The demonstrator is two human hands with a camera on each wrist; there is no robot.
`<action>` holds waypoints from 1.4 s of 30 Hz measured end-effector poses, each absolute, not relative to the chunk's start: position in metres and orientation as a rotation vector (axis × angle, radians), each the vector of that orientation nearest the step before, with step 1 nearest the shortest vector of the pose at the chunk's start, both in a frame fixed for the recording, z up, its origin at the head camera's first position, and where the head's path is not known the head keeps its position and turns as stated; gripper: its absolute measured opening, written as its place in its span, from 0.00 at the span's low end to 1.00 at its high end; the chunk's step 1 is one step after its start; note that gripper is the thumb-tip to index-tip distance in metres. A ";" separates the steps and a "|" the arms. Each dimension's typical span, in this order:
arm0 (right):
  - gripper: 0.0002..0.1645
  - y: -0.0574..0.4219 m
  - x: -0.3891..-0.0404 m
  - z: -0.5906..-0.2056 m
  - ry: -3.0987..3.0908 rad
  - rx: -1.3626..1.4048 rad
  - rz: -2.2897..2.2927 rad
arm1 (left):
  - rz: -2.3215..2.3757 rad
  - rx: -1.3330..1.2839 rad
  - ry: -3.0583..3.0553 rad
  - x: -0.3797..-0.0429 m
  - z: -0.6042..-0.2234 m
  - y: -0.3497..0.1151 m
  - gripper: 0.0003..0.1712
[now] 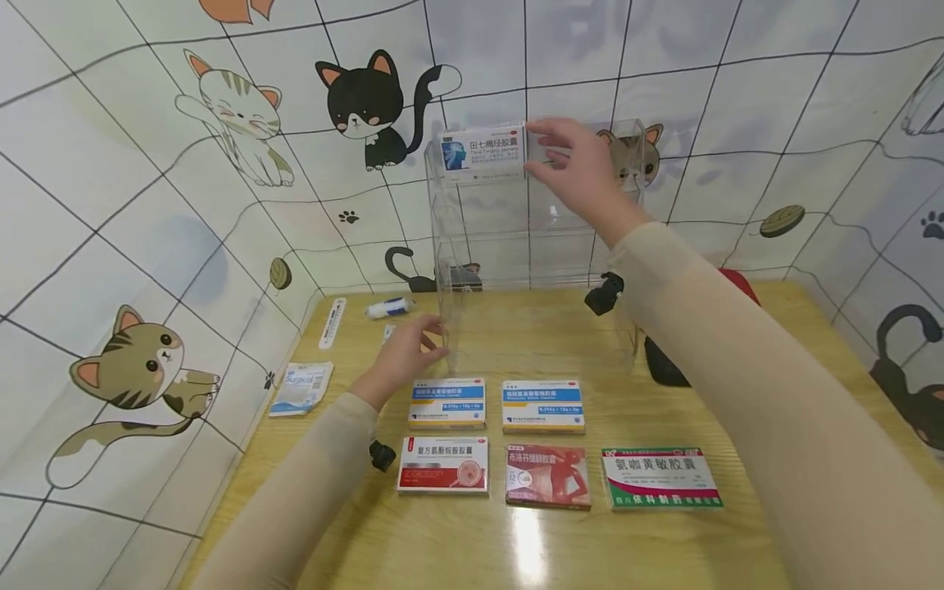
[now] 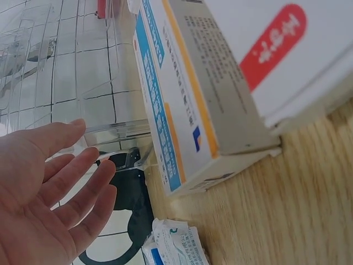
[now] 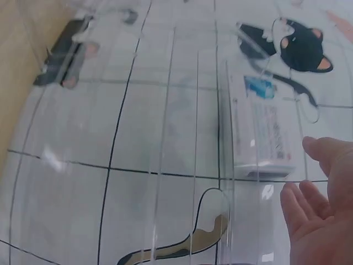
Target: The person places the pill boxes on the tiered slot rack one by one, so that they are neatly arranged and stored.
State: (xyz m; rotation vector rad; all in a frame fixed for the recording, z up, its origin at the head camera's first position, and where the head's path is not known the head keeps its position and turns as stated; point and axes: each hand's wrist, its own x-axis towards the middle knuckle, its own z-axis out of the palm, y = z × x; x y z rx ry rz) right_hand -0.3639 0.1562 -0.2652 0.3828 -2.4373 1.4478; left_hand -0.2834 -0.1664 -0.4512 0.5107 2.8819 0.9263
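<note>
A white medicine box (image 1: 483,154) with a blue picture stands upright at the left of the top tier of a clear acrylic rack (image 1: 445,270). My right hand (image 1: 578,168) is at the box's right end, thumb and fingers spread. The right wrist view shows a small gap between those fingers and the white box (image 3: 262,124). Low by the rack's left side, my left hand (image 1: 404,354) has its fingers loosely extended. In the left wrist view its palm shows bare, beside a blue-and-white medicine box (image 2: 176,94).
Before the rack lie two blue-and-white boxes (image 1: 447,403) (image 1: 543,406), a red-and-white box (image 1: 443,465), a pinkish-red box (image 1: 547,476) and a green-and-white box (image 1: 661,478). At left are a surgical packet (image 1: 301,388), a white strip (image 1: 333,323) and a small rolled packet (image 1: 389,308). Tiled-pattern walls surround the table.
</note>
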 end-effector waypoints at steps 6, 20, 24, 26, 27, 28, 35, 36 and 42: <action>0.28 0.180 -0.304 -0.308 -2.385 0.548 1.234 | 0.939 0.499 2.855 -0.282 -0.451 -0.166 0.31; 0.28 0.269 -0.160 -0.423 -2.624 0.520 0.866 | 0.886 0.503 2.893 -0.281 -0.451 -0.165 0.32; 0.26 0.294 -0.130 -0.439 -2.709 0.556 0.898 | 0.876 0.490 2.894 -0.281 -0.450 -0.165 0.32; 0.25 0.304 -0.119 -0.444 -2.749 0.533 0.943 | 0.879 0.482 2.894 -0.281 -0.448 -0.165 0.32; 0.25 0.309 -0.116 -0.447 -2.768 0.520 0.955 | 0.886 0.479 2.894 -0.282 -0.447 -0.165 0.31; 0.25 0.313 -0.112 -0.449 -2.788 0.502 0.970 | 0.888 0.474 2.899 -0.282 -0.446 -0.166 0.31; 0.33 0.330 -0.096 -0.470 -2.991 0.442 1.063 | 0.877 0.434 2.907 -0.283 -0.440 -0.168 0.32; 0.35 0.331 -0.094 -0.474 -3.021 0.437 1.084 | 0.879 0.427 2.901 -0.283 -0.441 -0.168 0.32; 0.42 0.336 -0.085 -0.490 -3.102 0.372 1.110 | 0.918 0.454 2.868 -0.283 -0.446 -0.166 0.31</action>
